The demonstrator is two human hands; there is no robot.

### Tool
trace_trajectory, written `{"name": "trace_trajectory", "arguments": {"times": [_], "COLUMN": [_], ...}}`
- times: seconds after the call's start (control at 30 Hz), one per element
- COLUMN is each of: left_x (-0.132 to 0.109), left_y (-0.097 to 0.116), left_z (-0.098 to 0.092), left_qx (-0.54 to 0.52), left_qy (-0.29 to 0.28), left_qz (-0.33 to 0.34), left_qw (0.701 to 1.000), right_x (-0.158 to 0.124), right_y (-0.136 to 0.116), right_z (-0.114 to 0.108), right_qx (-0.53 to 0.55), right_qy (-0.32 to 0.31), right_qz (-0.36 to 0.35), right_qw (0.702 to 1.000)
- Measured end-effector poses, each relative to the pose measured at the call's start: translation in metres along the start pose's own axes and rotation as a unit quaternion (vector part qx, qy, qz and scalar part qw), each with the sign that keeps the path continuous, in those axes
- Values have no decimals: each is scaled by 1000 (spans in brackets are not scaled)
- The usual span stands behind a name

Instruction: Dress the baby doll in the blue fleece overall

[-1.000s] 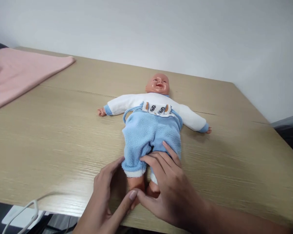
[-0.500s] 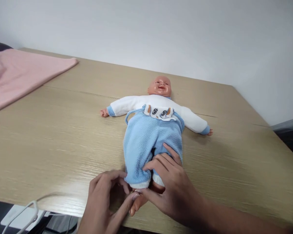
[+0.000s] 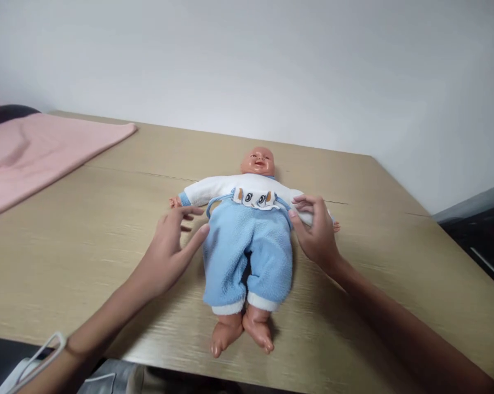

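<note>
A baby doll (image 3: 258, 161) lies on its back on the wooden table, arms spread and feet toward me. Its white top (image 3: 218, 187) has blue cuffs. The light blue fleece trousers (image 3: 230, 249) have white leg bands, blue shoulder straps (image 3: 218, 200) and a bib with an embroidered animal face (image 3: 255, 198). My left hand (image 3: 173, 246) hovers beside the waist on the left, thumb and fingers apart. On the other side, my right hand (image 3: 316, 232) is by the strap and sleeve, fingers curved and apart, hiding part of that sleeve; whether it touches the strap I cannot tell.
A pink cloth (image 3: 53, 148) lies at the table's left, with a dark item (image 3: 11, 114) behind it. The wooden table (image 3: 148, 339) meets a pale wall (image 3: 247, 71). A white cable (image 3: 52, 346) and other items show below the front edge.
Both hands have left the trouser leg bands and moved up to either side of the doll's waist. The doll's feet are now uncovered to view. The camera view has shifted slightly.
</note>
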State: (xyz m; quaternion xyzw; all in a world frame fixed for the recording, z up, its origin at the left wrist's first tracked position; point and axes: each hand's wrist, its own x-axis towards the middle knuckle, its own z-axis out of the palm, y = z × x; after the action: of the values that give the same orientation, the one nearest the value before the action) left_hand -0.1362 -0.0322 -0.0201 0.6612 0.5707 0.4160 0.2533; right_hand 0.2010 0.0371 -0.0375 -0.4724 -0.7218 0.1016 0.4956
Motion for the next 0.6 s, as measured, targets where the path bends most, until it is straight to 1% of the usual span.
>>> {"name": "trace_trajectory", "arguments": {"times": [0.03, 0.07, 0.1, 0.17, 0.23, 0.33, 0.43, 0.5, 0.53, 0.6], "left_x": [17, 34, 49, 75, 95, 114, 126, 135, 139, 146], "left_y": [0, -1, -2, -3, 0, 7, 11, 9, 7, 1], "left_z": [5, 10, 16, 25, 29, 24, 14, 11, 11, 14], "left_qx": [11, 10, 3, -20, -35, -25, -24, -37, -46, -69], "left_qy": [-12, -8, -11, -32, -66, -141, -229, -267, -273, -267], "left_qz": [17, 37, 51, 63, 71, 106, 132, 126, 115, 80], "left_qw": [1000, 999, 999, 997, 995, 984, 964, 955, 954, 958], "right_x": [4, 8, 10, 15, 17, 22, 30, 39, 43, 51], "right_y": [9, 15, 19, 22, 22, 23, 23, 23, 23, 24], "right_z": [3, 5, 7, 8, 8, 7, 12, 19, 22, 28], "right_qx": [21, 37, 46, 44, 38, 59, 114, 171, 198, 237], "right_qy": [-18, -44, -73, -120, -134, -127, -154, -176, -184, -189], "right_qz": [37, 57, 62, 40, 15, -5, 0, 48, 81, 134], "right_qw": [999, 997, 994, 991, 990, 990, 981, 968, 959, 944]}}
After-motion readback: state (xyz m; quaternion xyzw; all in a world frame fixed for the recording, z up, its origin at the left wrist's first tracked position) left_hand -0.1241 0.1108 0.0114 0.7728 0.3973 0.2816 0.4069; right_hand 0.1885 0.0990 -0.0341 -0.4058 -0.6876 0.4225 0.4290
